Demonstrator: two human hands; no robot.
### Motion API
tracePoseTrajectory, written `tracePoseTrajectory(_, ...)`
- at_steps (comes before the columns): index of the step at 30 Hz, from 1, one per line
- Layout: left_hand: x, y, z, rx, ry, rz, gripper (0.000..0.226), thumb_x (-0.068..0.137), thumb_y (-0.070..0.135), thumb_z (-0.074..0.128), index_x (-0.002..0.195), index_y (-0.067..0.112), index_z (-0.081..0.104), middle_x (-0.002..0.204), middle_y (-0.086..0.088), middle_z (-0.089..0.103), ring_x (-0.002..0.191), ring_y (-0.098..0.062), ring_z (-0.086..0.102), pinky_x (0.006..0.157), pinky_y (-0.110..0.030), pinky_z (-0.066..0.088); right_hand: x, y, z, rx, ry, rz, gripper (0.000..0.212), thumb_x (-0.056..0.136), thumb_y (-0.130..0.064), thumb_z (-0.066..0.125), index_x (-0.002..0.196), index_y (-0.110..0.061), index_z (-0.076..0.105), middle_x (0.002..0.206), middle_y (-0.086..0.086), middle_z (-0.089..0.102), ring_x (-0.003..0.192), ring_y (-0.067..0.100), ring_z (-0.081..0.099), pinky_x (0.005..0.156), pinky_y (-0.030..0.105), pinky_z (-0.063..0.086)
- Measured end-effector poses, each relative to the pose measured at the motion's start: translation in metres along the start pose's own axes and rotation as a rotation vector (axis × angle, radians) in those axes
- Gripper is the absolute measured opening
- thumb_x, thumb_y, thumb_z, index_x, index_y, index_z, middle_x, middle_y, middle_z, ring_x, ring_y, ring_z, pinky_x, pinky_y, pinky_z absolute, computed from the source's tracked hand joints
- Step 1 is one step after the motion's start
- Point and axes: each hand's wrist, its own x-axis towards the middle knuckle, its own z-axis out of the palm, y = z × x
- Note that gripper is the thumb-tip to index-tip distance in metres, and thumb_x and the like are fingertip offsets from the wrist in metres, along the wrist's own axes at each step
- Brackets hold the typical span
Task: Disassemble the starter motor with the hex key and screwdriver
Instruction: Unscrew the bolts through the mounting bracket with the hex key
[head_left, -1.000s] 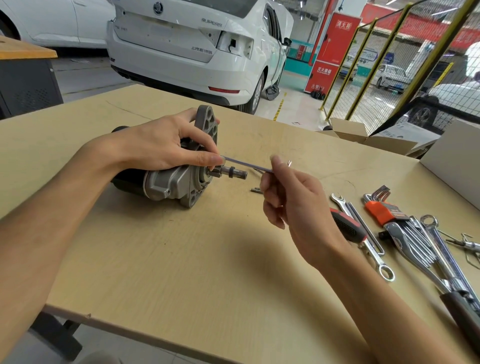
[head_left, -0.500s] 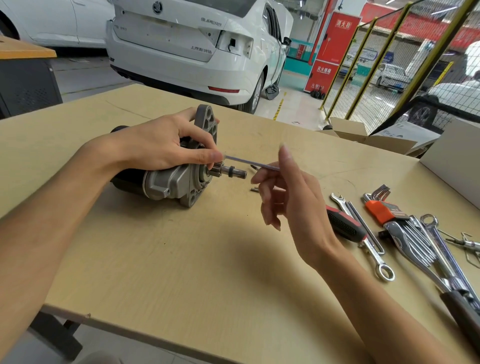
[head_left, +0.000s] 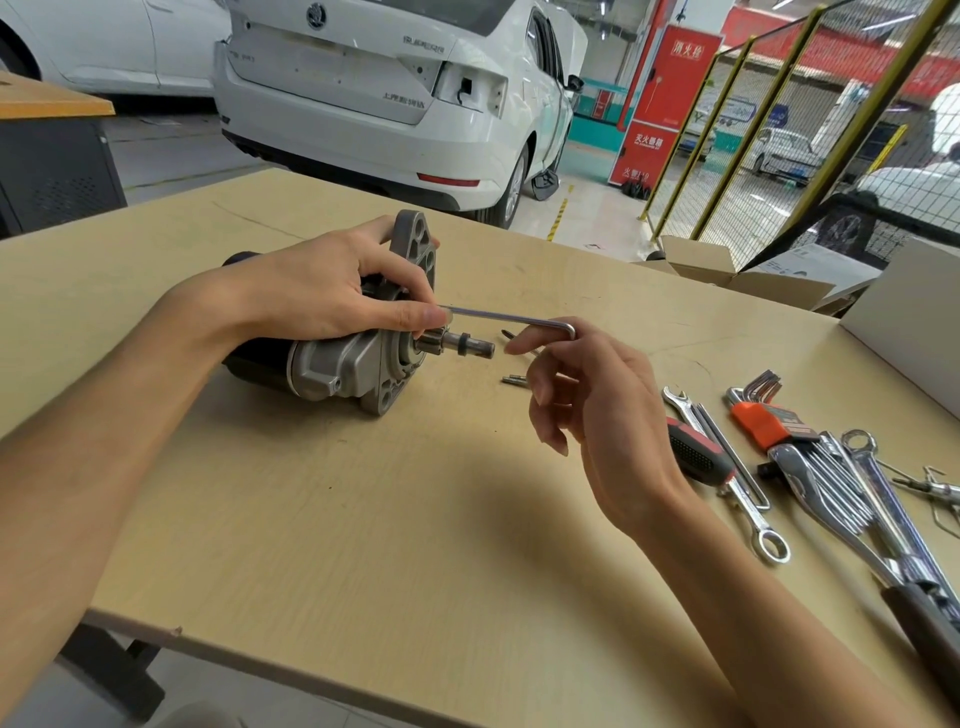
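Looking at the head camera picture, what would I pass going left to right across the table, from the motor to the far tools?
Starter motor → hex key → loose screw → red-and-black screwdriver → orange hex key set → bundle of chrome wrenches.

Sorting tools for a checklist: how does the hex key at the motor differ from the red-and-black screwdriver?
The hex key is bare, thin, bent metal; the screwdriver shows a thick red-and-black handle. The hex key is raised, reaching into the starter motor, its bend at the right hand; the screwdriver lies untouched on the table.
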Motion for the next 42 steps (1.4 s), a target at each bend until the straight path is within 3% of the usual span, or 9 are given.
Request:
tracePoseTrajectory(3, -0.0003, 0.0007, -0.0001, 0.006, -0.003, 0.001, 0.030, 0.069, 0.067, 0.063, 0.080, 0.042, 0.075, 0.100, 0.029, 0.049, 0.107, 0.008, 0.049, 0.090, -0.019, 0.036, -0.0006, -0.0016, 0.0008, -0.022, 0.010, 0.007, 0.043, 0.096, 0.003, 0.031, 0.082, -0.008, 0.070, 0.054, 0.002, 0.046, 0.042, 0.015, 0.042, 0.040, 0.023, 0.031)
tracePoseTrajectory(8, -0.0012, 0.0016, -0.0003, 0.020, -0.014, 0.024, 0.030, 0.076, 0.070, 0.056, 0.087, 0.049, 0.076, 0.122, 0.015, 0.049, 0.128, -0.001, 0.043, 0.108, -0.029, 0.034, -0.0007, -0.0014, 0.0000, -0.056, 0.014, 0.038, 0.041, 0.098, 0.002, 0.031, 0.083, -0.009, 0.068, 0.055, 0.003, 0.046, 0.043, 0.016, 0.043, 0.040, 0.024, 0.031)
tracePoseTrajectory(11, -0.0016, 0.0020, -0.0007, 0.017, -0.018, 0.015, 0.039, 0.076, 0.079, 0.054, 0.085, 0.049, 0.076, 0.126, 0.015, 0.048, 0.128, -0.001, 0.043, 0.106, -0.027, 0.034, -0.0009, -0.0010, -0.0002, -0.071, 0.017, 0.044, 0.042, 0.100, 0.000, 0.031, 0.086, -0.011, 0.069, 0.054, 0.002, 0.047, 0.044, 0.016, 0.043, 0.041, 0.023, 0.031)
tracePoseTrajectory(17, -0.0018, 0.0022, -0.0006, -0.015, -0.004, 0.006, 0.029, 0.071, 0.067, 0.060, 0.082, 0.045, 0.076, 0.127, 0.013, 0.050, 0.129, -0.002, 0.044, 0.103, -0.022, 0.033, 0.0012, -0.0002, -0.0009, -0.034, 0.052, 0.175, 0.024, 0.105, -0.016, 0.038, 0.113, -0.015, 0.061, 0.055, -0.001, 0.052, 0.044, 0.014, 0.046, 0.041, 0.023, 0.034)
tracePoseTrajectory(24, -0.0023, 0.0018, -0.0011, -0.015, -0.008, 0.012, 0.031, 0.070, 0.066, 0.062, 0.084, 0.043, 0.077, 0.131, 0.014, 0.049, 0.132, 0.000, 0.041, 0.110, -0.029, 0.030, 0.0046, 0.0012, -0.0023, 0.097, 0.044, 0.267, 0.035, 0.105, -0.022, 0.037, 0.091, -0.013, 0.068, 0.055, -0.001, 0.047, 0.043, 0.014, 0.042, 0.039, 0.021, 0.033)
tracePoseTrajectory(29, -0.0016, 0.0003, -0.0008, -0.017, -0.015, 0.017, 0.027, 0.070, 0.065, 0.064, 0.083, 0.045, 0.076, 0.127, 0.027, 0.046, 0.129, 0.013, 0.037, 0.107, -0.022, 0.029, 0.0049, -0.0003, -0.0033, 0.178, -0.043, 0.284, 0.060, 0.106, -0.039, 0.031, 0.062, -0.017, 0.066, 0.054, -0.001, 0.045, 0.042, 0.013, 0.042, 0.039, 0.020, 0.032)
tracePoseTrajectory(34, -0.0006, -0.0017, -0.0004, -0.010, -0.016, 0.014, 0.024, 0.070, 0.064, 0.066, 0.081, 0.045, 0.076, 0.124, 0.024, 0.048, 0.129, 0.008, 0.040, 0.109, -0.026, 0.030, 0.0036, -0.0021, -0.0015, 0.211, -0.149, 0.241, 0.063, 0.103, -0.050, 0.030, 0.062, -0.014, 0.062, 0.053, -0.001, 0.042, 0.043, 0.013, 0.041, 0.041, 0.020, 0.031)
tracePoseTrajectory(39, 0.0006, -0.0028, -0.0003, -0.004, -0.011, -0.002, 0.027, 0.068, 0.065, 0.066, 0.082, 0.044, 0.076, 0.107, 0.034, 0.048, 0.116, 0.009, 0.046, 0.102, -0.025, 0.036, 0.0033, -0.0017, -0.0009, 0.239, -0.128, 0.177, 0.048, 0.100, -0.037, 0.037, 0.067, -0.014, 0.062, 0.054, -0.001, 0.040, 0.041, 0.014, 0.037, 0.041, 0.020, 0.030)
tracePoseTrajectory(42, 0.0007, -0.0020, -0.0004, -0.005, -0.002, 0.005, 0.028, 0.068, 0.066, 0.066, 0.081, 0.043, 0.076, 0.120, 0.020, 0.050, 0.123, 0.001, 0.046, 0.103, -0.022, 0.034, 0.0034, 0.0001, -0.0011, 0.237, -0.115, 0.151, 0.040, 0.096, -0.019, 0.032, 0.072, -0.011, 0.063, 0.055, -0.001, 0.041, 0.041, 0.015, 0.037, 0.040, 0.019, 0.030)
